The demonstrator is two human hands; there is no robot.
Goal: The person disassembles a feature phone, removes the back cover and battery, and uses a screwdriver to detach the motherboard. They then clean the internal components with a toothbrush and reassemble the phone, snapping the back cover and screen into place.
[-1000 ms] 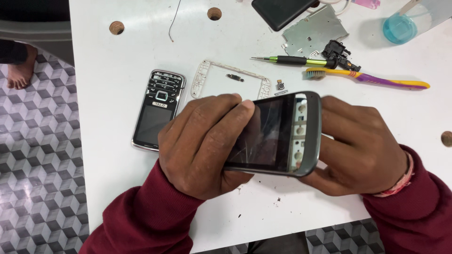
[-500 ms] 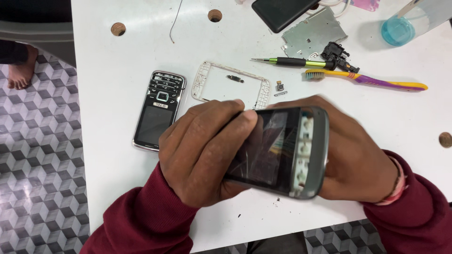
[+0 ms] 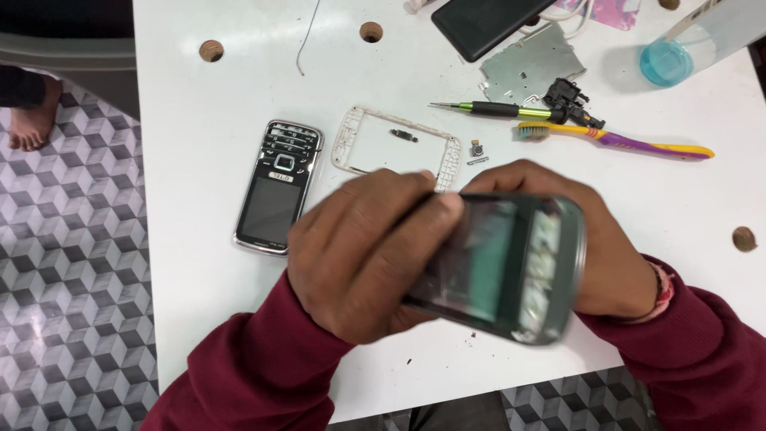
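Phone body, grey and blurred, sits low in the head view, at about five o'clock from the middle of the white worktop. Both hands grasp it: the left hand wraps its near end, the right hand cups it from behind. At ten o'clock from the hands lies a black keypad phone; at twelve, a white frame. Toward one o'clock rest a green screwdriver and a purple-and-yellow toothbrush, with a metal plate beyond them.
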